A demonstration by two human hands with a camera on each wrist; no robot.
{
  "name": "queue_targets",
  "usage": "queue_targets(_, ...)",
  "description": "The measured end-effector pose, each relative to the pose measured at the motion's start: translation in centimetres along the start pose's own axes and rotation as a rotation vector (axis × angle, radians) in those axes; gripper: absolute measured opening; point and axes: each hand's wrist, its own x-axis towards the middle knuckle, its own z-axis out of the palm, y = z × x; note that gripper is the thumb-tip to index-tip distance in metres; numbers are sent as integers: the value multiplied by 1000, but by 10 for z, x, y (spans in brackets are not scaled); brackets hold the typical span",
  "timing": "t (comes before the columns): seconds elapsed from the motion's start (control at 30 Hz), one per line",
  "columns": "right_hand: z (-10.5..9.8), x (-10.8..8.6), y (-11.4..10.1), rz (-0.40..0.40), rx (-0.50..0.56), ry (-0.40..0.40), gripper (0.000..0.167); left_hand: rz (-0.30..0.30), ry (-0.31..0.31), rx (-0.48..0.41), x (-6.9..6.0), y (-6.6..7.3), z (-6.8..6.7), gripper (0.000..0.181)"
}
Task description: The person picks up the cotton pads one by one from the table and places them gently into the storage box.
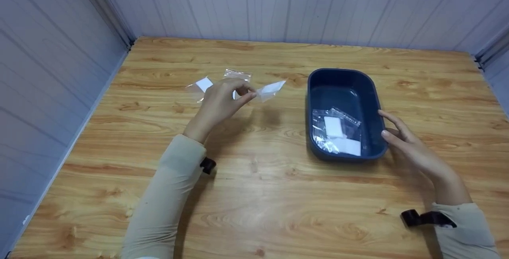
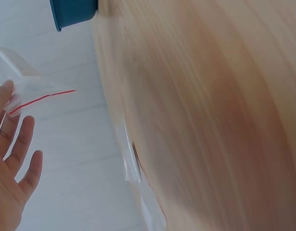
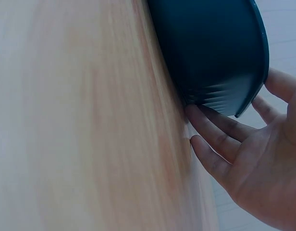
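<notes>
Between thumb and fingertips, my left hand (image 1: 222,100) pinches a small clear zip bag (image 1: 272,88) with a flat white piece inside, raised above the table. The left wrist view shows the red zip line of this bag (image 2: 42,97) near the fingertips. My right hand (image 1: 417,151) touches the right side of a dark blue bin (image 1: 334,96). In the right wrist view its extended fingers rest against the bin's outer wall (image 3: 210,53), with the thumb near the rim. Inside the bin, toward the near end, lie overlapping zip bags with white pieces (image 1: 333,127).
More clear bags lie on the wooden table (image 1: 254,195) around the left hand: one with a white piece (image 1: 204,84) and another (image 1: 238,75) partly hidden behind the hand. Pale panel walls (image 1: 270,8) stand behind the table and at both sides.
</notes>
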Motion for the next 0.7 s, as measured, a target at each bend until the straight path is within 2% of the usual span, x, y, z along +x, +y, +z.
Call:
queue_targets(0.13,0,0,1,-16,-31,7,59,16,37,-23,4,5,5,19)
queue_targets(0.27,0,1,0,-14,-17,5,59,30,57,-23,7,11,8,19)
queue_targets(0.7,0,1,2,-32,-28,20,58,37,22,-39,17,35,21,18)
